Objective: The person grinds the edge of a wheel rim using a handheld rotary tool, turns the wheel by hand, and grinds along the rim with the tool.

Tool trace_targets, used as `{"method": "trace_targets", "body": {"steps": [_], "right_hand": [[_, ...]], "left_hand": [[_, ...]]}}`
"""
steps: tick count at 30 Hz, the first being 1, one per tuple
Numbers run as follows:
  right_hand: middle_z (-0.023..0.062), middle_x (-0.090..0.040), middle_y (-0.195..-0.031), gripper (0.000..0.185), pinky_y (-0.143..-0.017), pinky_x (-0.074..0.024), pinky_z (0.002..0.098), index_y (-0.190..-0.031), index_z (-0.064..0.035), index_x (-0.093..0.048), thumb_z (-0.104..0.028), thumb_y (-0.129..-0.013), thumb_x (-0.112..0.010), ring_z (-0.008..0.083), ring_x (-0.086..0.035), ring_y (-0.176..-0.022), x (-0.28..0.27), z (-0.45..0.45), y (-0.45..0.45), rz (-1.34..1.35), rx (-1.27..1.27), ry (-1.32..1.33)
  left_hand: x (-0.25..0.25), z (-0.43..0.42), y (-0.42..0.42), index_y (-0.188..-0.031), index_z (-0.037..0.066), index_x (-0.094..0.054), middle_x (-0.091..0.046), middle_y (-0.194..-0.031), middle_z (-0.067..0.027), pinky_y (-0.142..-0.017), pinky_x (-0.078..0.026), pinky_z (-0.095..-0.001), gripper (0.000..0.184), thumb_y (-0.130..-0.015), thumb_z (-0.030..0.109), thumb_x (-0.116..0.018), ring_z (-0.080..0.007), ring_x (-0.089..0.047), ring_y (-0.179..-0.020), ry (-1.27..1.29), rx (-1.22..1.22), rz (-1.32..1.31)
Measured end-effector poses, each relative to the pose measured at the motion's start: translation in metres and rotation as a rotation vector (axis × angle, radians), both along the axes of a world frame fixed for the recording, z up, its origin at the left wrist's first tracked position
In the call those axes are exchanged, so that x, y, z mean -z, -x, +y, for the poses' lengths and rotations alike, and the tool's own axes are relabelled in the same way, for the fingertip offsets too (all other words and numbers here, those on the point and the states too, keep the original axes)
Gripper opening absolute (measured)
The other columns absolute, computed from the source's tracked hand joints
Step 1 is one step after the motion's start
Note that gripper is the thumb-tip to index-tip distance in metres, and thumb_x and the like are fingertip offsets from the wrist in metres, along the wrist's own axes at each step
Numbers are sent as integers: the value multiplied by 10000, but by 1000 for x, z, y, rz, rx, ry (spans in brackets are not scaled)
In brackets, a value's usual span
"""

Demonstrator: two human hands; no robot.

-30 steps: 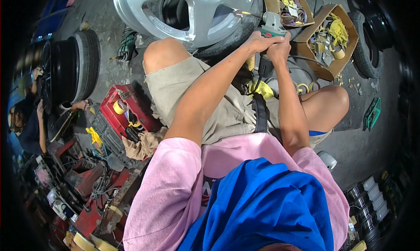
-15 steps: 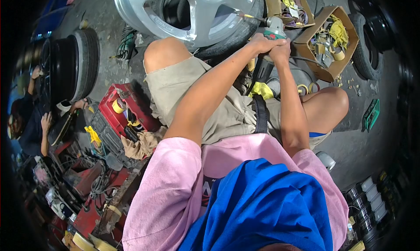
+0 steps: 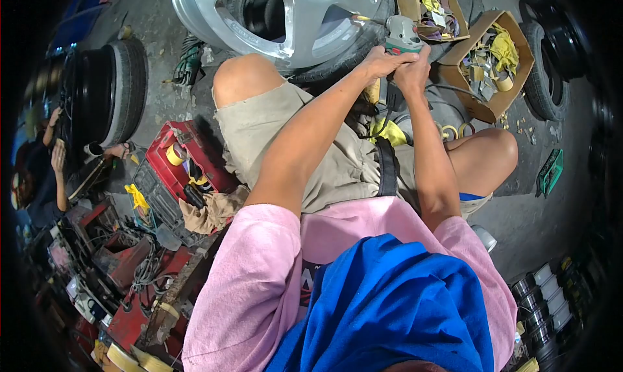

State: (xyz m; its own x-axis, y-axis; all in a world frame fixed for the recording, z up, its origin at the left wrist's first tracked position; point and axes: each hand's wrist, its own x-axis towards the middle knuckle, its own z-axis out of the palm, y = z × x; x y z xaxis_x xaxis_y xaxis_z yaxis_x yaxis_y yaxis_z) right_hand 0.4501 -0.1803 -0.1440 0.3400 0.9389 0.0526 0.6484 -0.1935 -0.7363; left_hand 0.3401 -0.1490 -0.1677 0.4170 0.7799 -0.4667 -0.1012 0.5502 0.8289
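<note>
Both my hands are wrapped round an angle grinder point(image 3: 403, 32) with a grey metal head and green body. My left hand point(image 3: 384, 62) closes on its near side from the left, and my right hand point(image 3: 413, 70) grips it from the right, touching the left. A thin spindle with a yellowish tip point(image 3: 361, 18) extends leftward from the grinder head. That tip reaches a spoke opening of the large silver wheel rim point(image 3: 302, 22), which leans on a tire in front of my knees; whether it touches metal I cannot tell.
Cardboard boxes point(image 3: 449, 67) of scraps stand at right, near a tire point(image 3: 544, 80). A red toolbox point(image 3: 170, 171) lies left of my knee. Tape rolls point(image 3: 464, 129) and a cable point(image 3: 454, 90) lie nearby. Another person's hand point(image 3: 58, 155) is at far left beside a tire point(image 3: 130, 90).
The grinder and both my hands have shifted slightly away from me, with the grinder head turned a little. At far left, the other person's hand has moved upward.
</note>
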Motion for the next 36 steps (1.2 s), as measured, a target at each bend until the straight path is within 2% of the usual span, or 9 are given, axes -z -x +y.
{"method": "trace_targets", "body": {"steps": [3, 6, 15, 20, 27, 29, 30, 32, 36], "right_hand": [[363, -679, -982, 525, -831, -503, 579, -1230, 16, -389, -115, -824, -696, 553, -649, -977, 3, 0, -4, -42, 12, 20], [355, -675, -950, 487, -796, -509, 569, -1191, 19, -406, -197, -865, -697, 553, -650, -946, 5, -1, -5, -92, 45, 46], [350, -678, -972, 426, -809, -506, 566, -1198, -3, -406, -146, -872, -640, 553, -646, -961, -9, 4, 5, -86, 38, 14], [361, -672, -965, 471, -803, -493, 594, -1199, 17, -399, -123, -848, -679, 571, -634, -948, -10, 5, 3, -50, -17, -49], [349, -678, -975, 534, -841, -498, 574, -1182, 30, -411, -178, -820, -744, 557, -645, -968, 7, -5, -15, -59, 62, 53], [339, -680, -1047, 519, -885, -515, 518, -1170, 30, -475, -247, -833, -756, 507, -661, -1029, 6, -10, -15, -19, 97, 112], [339, -680, -1047, 519, -885, -515, 518, -1170, 30, -475, -247, -833, -756, 507, -661, -1029, 7, -10, -16, -18, 98, 112], [312, -679, -1137, 676, -924, -515, 469, -1249, 68, -508, -328, -799, -821, 437, -668, -1095, 9, -11, -19, -13, 120, 205], [294, -660, -1230, 847, -971, -502, 425, -1330, 100, -499, -401, -754, -866, 388, -650, -1159, 27, -3, -32, 134, 148, 227]], "left_hand": [[-2, 1, -1, -1267, -60, -607, -693, -1196, -133, -965, -524, -323, 778, -753, 445, -899, -187, -670, -1069, 9, 22, -19], [-13, 4, -1, -1273, -79, -592, -678, -1222, -151, -981, -515, -329, 836, -739, 488, -896, -195, -658, -1100, 47, 68, 146], [-3, 8, 4, -1280, -84, -587, -672, -1234, -154, -977, -513, -329, 876, -725, 522, -893, -195, -659, -1099, 27, 46, 9], [-26, 2, 10, -1261, -82, -604, -687, -1201, -150, -965, -518, -333, 875, -715, 536, -896, -196, -662, -1087, 5, 19, 54], [-12, 1, -5, -1277, -130, -571, -672, -1223, -200, -964, -520, -336, 1000, -675, 601, -893, -229, -665, -1105, -53, 115, 97], [-4, 0, -12, -1277, -140, -581, -681, -1209, -207, -956, -525, -341, 1079, -625, 664, -888, -244, -671, -1097, -58, 113, 348], [-6, -1, -13, -1277, -140, -581, -681, -1209, -207, -956, -525, -341, 1079, -625, 664, -888, -244, -671, -1097, -58, 114, 348], [-9, -5, -15, -1237, -169, -599, -683, -1183, -238, -933, -531, -352, 1121, -601, 713, -870, -259, -678, -1075, -68, 121, 476], [-2, 2, -14, -1193, -191, -610, -673, -1177, -274, -915, -532, -370, 1111, -621, 733, -843, -270, -686, -1053, -101, 218, 420]]}}
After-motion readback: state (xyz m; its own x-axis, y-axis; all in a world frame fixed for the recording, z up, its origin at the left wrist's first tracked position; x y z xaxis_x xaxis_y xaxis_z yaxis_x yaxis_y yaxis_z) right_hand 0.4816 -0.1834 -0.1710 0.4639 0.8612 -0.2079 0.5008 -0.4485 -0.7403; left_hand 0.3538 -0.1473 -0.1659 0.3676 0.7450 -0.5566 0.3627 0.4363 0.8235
